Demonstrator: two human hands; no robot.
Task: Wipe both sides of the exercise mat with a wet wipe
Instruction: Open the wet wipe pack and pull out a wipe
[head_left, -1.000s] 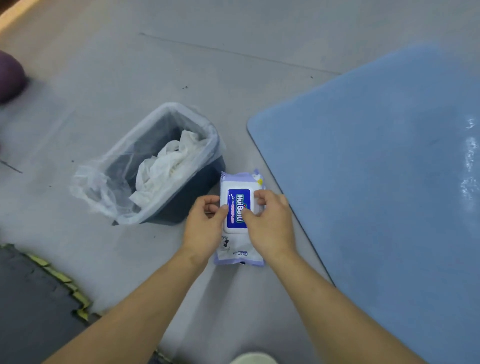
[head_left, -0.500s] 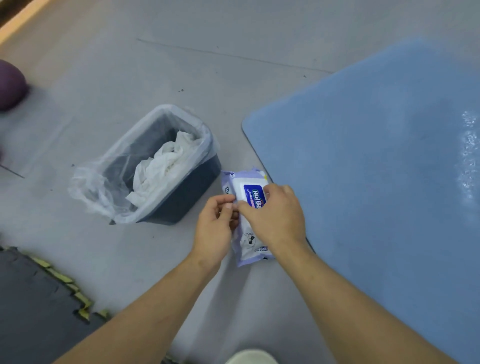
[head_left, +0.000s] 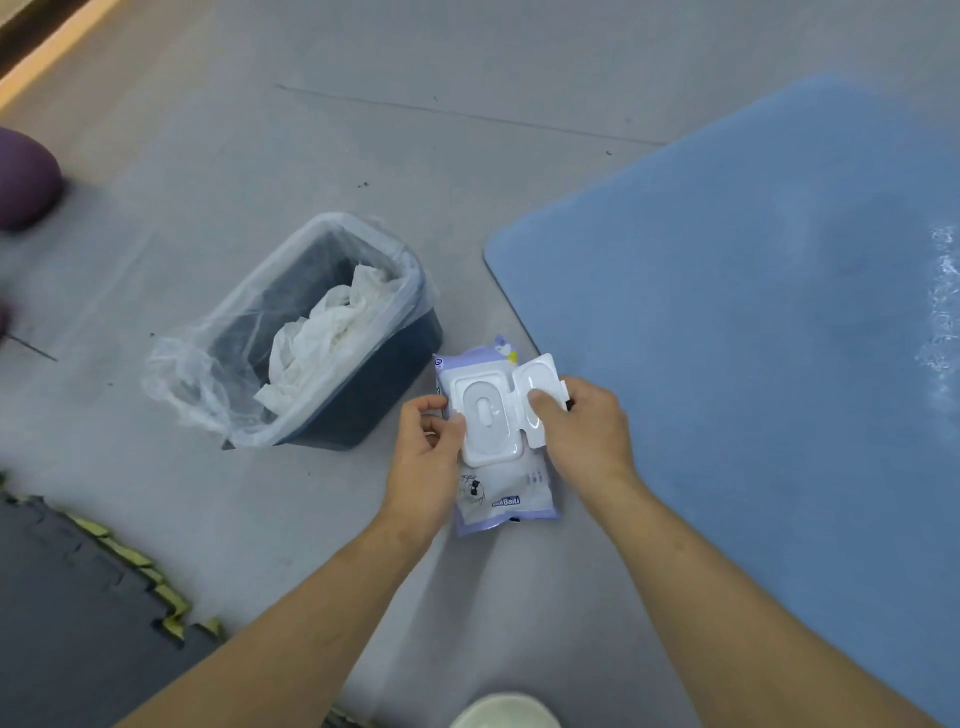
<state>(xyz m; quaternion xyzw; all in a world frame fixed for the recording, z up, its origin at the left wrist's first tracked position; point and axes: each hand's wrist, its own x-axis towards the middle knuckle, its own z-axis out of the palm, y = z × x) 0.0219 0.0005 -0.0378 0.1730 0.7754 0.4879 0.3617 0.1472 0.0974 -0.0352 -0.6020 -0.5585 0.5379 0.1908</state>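
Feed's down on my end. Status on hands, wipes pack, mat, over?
Left hand grips wipes pack; right hand pinches lid, open. No wipe out yet. Mat flat; bin left of pack, clear of mat.

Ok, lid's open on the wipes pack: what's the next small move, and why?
Probably pull one wipe out through the opening: the lid is held back by the right hand, the left hand steadies the wipes pack, and no wipe is out yet.
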